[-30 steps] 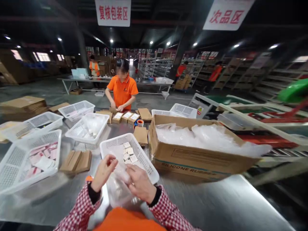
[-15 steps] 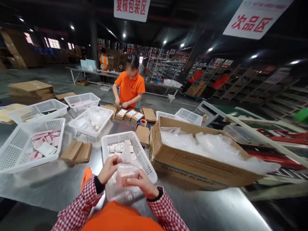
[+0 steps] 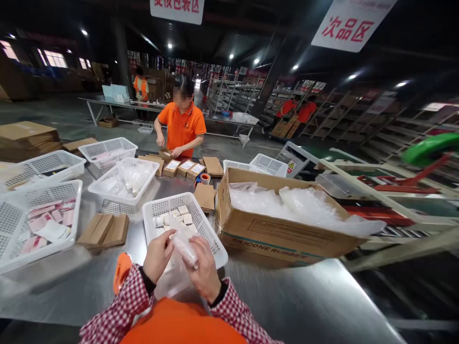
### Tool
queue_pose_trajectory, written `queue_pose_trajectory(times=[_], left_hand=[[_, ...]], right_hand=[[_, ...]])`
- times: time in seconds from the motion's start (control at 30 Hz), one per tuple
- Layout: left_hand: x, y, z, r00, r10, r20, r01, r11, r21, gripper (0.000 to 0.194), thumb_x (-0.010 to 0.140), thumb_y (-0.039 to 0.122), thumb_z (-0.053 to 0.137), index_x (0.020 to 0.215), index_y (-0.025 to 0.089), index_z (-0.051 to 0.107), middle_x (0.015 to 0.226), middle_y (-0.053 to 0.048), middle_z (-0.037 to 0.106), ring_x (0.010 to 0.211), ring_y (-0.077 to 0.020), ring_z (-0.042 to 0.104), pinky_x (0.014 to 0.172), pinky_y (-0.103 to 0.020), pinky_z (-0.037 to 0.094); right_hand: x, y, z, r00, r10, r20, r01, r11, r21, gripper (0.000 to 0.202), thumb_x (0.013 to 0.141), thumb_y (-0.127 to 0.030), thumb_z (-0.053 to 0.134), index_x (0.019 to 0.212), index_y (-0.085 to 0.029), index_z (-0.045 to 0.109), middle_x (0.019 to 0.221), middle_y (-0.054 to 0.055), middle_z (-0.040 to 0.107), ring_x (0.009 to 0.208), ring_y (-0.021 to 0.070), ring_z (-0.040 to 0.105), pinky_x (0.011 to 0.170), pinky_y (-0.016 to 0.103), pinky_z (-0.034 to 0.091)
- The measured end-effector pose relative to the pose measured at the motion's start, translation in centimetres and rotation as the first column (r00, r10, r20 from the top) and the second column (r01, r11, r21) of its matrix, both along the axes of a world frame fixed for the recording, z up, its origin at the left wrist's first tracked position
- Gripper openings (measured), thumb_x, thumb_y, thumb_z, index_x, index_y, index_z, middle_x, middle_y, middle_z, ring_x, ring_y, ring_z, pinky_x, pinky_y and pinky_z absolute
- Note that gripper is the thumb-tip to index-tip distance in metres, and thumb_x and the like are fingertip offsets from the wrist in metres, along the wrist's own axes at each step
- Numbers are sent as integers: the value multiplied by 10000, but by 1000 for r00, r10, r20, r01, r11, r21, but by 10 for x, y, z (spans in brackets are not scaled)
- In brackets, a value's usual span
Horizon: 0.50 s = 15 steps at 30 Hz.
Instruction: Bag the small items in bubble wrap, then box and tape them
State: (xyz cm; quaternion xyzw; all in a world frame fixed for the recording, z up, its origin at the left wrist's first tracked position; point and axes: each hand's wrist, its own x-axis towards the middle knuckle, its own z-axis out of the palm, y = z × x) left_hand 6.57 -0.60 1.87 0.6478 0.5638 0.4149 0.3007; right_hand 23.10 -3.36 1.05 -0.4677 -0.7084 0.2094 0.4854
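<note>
A clear plastic bubble bag [image 3: 184, 244], bunched into a roll, is held between both hands over the near part of a white basket [image 3: 211, 239]. My left hand [image 3: 158, 255] pinches its left edge between thumb and fingers. My right hand [image 3: 205, 270] is wrapped round its right side. What lies inside the bag cannot be made out now. Several small white boxes [image 3: 182, 210] lie in the basket beyond the hands. An orange tool [image 3: 122, 272] rests on the metal table left of my left wrist.
A large carton [image 3: 272, 239] of clear bags stands right of the basket. Flat brown boxes [image 3: 103, 229] and a basket of pink packets [image 3: 73, 215] are at left. Across the table a person in orange [image 3: 182, 124] handles cardboard near a tape roll [image 3: 204, 178].
The bag has been turned and folded into a narrower roll, hiding the pinkish content seen before. My right hand now wraps round it. The whole view has shifted, with the scene displaced leftward.
</note>
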Motion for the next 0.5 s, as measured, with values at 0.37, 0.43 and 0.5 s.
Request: queue_pose_trajectory(times=[0.37,0.43,0.5], left_hand=[[5,-9,-17,998,40,-46,-33,989,146,263,837,308,534,1031,230,694,996,-97,730,901,-268,677,824,-367,502],[9,-10,-15,997,-5,-78,18,986,165,270,842,299,526,1051,232,684,952,-93,736,875,-255,681,793,-347,510],[16,-10,-10,989,-33,-146,61,981,187,298,865,293,487,1099,224,658,936,-93,735,857,-238,683,776,-332,514]], right_hand=[[2,9,4,967,193,169,-120,922,-369,263,779,-254,585,1034,-195,617,847,59,689,778,229,636,723,332,473],[-5,14,-2,990,136,-26,-136,919,-371,282,784,-259,581,1057,-193,605,869,49,682,792,213,627,738,326,477],[-12,19,-13,970,123,-211,-195,911,-364,276,777,-259,581,1042,-185,607,871,42,673,793,201,618,735,319,487]])
